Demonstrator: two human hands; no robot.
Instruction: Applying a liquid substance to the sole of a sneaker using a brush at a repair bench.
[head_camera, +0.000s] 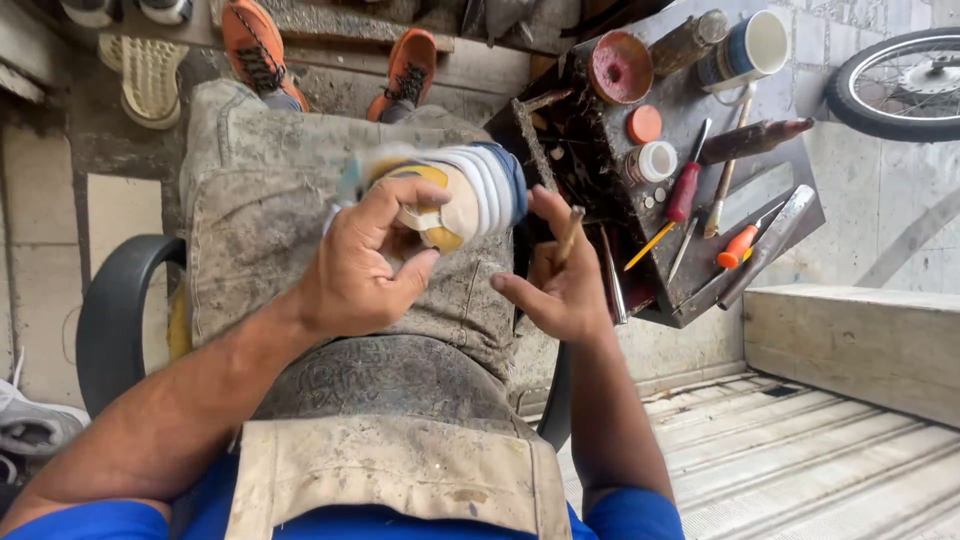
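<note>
- Head view, looking straight down: a seated person in a stained canvas apron (300, 230) has a shoe (450, 195) resting on the lap, centre of the frame.
- The left hand (365, 265) is clamped on the shoe, thumb and fingers curled tight round its yellow and white sole end; the blue and white upper points toward the right.
- The right hand (560, 280) sits just beside the shoe, fingers closed round a thin wooden-handled tool (570, 232), its tip rising toward the shoe's blue edge; whether the tip touches the shoe I cannot tell.
- Right of the hands, a dark, grimy work tray (790, 175) fills the upper right.
- On it: a red-handled screwdriver (686, 190), an orange-handled tool (738, 247), a flat metal file (775, 240), a small white-capped jar (652, 162), an orange lid (645, 124), a round reddish tin (619, 67) and a blue and white mug (745, 47).
- Far upper right corner, part of a bicycle wheel (900, 85).
- Top of frame, the person's orange shoes (260, 45) on the pavement; a white sandal sole (150, 75) lies to their left.
</note>
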